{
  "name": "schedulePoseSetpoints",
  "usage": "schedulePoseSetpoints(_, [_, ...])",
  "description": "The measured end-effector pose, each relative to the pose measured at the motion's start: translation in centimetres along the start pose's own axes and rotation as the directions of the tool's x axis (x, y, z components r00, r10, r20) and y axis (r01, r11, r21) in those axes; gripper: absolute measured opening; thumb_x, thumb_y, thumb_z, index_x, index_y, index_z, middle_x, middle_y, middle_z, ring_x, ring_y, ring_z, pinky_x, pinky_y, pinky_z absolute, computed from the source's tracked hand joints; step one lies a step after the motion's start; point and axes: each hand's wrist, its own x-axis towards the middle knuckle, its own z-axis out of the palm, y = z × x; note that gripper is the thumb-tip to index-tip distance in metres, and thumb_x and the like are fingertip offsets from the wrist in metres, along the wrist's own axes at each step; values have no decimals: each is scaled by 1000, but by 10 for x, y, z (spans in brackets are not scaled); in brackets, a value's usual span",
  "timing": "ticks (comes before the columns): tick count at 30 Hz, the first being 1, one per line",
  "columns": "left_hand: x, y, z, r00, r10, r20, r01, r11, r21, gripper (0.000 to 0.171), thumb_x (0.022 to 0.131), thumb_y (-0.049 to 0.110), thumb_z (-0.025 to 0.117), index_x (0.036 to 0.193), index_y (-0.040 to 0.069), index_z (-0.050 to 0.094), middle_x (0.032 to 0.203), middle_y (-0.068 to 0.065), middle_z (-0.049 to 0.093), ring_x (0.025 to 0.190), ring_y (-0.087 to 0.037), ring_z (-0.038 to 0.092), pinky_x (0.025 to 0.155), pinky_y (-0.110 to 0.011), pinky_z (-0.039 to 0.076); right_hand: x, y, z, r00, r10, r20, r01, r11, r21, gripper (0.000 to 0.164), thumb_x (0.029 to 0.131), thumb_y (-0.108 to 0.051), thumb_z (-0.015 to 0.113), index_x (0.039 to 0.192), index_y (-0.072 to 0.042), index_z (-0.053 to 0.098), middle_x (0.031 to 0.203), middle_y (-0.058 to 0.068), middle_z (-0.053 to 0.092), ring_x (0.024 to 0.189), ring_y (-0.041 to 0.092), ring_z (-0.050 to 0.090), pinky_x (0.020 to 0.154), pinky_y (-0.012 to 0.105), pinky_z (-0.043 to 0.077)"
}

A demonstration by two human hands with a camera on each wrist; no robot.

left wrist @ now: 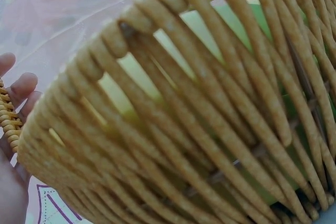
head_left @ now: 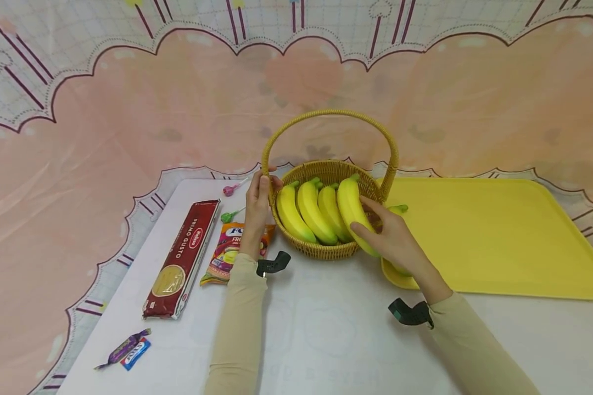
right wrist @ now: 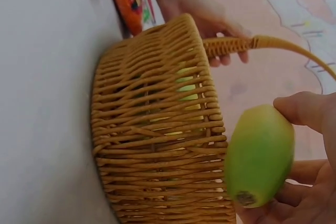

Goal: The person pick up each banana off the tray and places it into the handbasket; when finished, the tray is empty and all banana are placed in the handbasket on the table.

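Note:
A wicker basket [head_left: 323, 252] with a tall arched handle stands near the back of the table, several yellow bananas [head_left: 310, 211] lying side by side in it. My left hand [head_left: 258, 204] grips the handle's lower left end; in the left wrist view its fingers [left wrist: 23, 85] show behind the weave. My right hand [head_left: 392, 233] holds another banana [head_left: 350, 203] between thumb and fingers at the basket's right rim. That banana's green-tinged tip [right wrist: 257, 166] faces the right wrist camera, just outside the basket wall [right wrist: 157, 129]. A further banana [head_left: 399, 209] lies at the tray's left end, mostly hidden behind my right hand.
The yellow tray [head_left: 494, 236] lies right of the basket. To the left are a red pasta pack [head_left: 183, 258], an orange snack bag [head_left: 222, 255] partly under my left arm, and two lollipops [head_left: 229, 190]. Small wrapped candies [head_left: 128, 348] lie at the front left.

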Motion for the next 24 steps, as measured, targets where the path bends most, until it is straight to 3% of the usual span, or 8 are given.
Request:
schedulePoseSetpoints(5, [2, 0, 0, 1000, -18, 1, 18, 1000, 13, 36, 104, 21, 30, 128, -2, 45, 103, -28, 51, 101, -40, 49, 95, -30, 43, 19, -6, 0, 1000, 18, 0, -18, 1000, -17, 73, 89, -51, 58, 148, -16, 31, 136, 8, 51, 109, 26, 54, 89, 40, 47])
schedulePoseSetpoints(11, [5, -1, 0, 1000, -28, -2, 28, 1000, 4, 36, 104, 20, 29, 128, -2, 45, 102, -28, 50, 100, -35, 50, 97, -31, 42, 41, -10, 2, 999, 30, 27, -30, 999, -20, 73, 89, -50, 58, 147, -15, 32, 135, 10, 52, 117, 29, 53, 92, 43, 47])
schedulePoseSetpoints(20, [8, 0, 1, 1000, -29, -9, 28, 1000, -5, 35, 104, 17, 28, 127, -4, 44, 99, -24, 52, 97, -29, 51, 95, -29, 43, 64, -12, 18, 995, 58, 81, -55, 997, -45, 69, 90, -46, 59, 146, -14, 34, 135, 11, 52, 114, 29, 55, 90, 44, 48])
schedulePoseSetpoints(24, [11, 1, 2, 999, -34, -9, 34, 999, 0, 36, 104, 17, 28, 128, -5, 44, 102, -29, 50, 97, -35, 51, 95, -32, 44, 71, -10, 25, 991, 66, 115, -54, 993, -108, 69, 91, -42, 60, 146, -12, 32, 139, 11, 49, 118, 30, 54, 93, 45, 47])
